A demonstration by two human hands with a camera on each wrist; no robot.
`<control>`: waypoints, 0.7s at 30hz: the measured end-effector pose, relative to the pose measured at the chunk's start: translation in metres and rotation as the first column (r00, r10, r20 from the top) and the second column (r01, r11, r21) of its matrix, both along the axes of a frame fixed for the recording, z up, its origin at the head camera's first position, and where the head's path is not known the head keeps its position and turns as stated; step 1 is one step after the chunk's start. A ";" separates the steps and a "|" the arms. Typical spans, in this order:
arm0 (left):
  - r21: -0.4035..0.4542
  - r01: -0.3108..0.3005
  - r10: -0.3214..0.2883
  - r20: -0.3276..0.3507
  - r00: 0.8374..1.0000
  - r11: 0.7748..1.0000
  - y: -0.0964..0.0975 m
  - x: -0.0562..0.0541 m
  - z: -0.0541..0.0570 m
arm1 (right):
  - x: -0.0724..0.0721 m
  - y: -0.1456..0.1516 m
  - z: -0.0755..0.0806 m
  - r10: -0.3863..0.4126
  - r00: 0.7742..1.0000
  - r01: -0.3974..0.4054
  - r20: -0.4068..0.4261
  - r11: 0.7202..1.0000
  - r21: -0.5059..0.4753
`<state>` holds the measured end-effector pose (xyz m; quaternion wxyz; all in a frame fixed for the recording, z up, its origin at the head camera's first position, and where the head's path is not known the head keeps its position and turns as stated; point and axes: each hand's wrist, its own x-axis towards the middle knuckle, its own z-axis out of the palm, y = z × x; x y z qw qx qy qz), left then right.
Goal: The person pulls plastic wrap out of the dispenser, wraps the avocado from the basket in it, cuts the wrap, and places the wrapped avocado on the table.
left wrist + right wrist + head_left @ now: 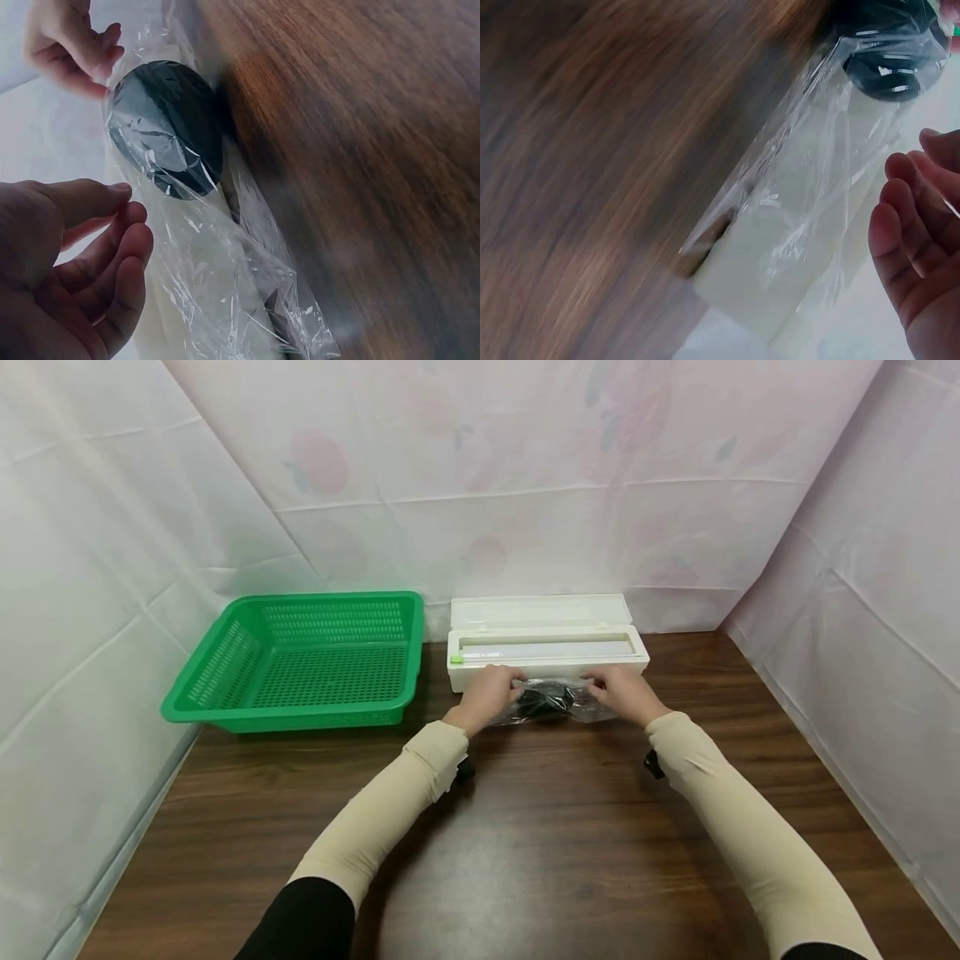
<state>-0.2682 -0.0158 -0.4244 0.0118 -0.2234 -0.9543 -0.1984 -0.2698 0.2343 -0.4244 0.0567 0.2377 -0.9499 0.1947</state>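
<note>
A dark green, smooth rounded thing (169, 124) shows through clear cling film (202, 232); its exact kind is hard to tell. In the head view this film (592, 706) hangs between both hands, along the front of a long white cling film dispenser (551, 667) with its lid raised. My left hand (487, 693) pinches the film's upper edge at the left, thumb against forefinger, other fingers curled. At the right, my right hand (626, 693) holds the film's edge between thumb and fingertips. Its fingers (904, 217) are bent in the right wrist view.
A green plastic basket (300, 717) with slotted walls stands left of the dispenser. A small green slider (457, 659) sits at the dispenser's left end. Pale printed cloth (480, 477) bounds the brown wooden table (525, 860) at the back and sides.
</note>
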 end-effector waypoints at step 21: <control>-0.002 -0.065 0.064 -0.147 0.987 0.998 0.010 -0.012 -0.008 | -0.014 -0.015 -0.008 -0.143 0.989 0.143 -0.026 0.990 -0.005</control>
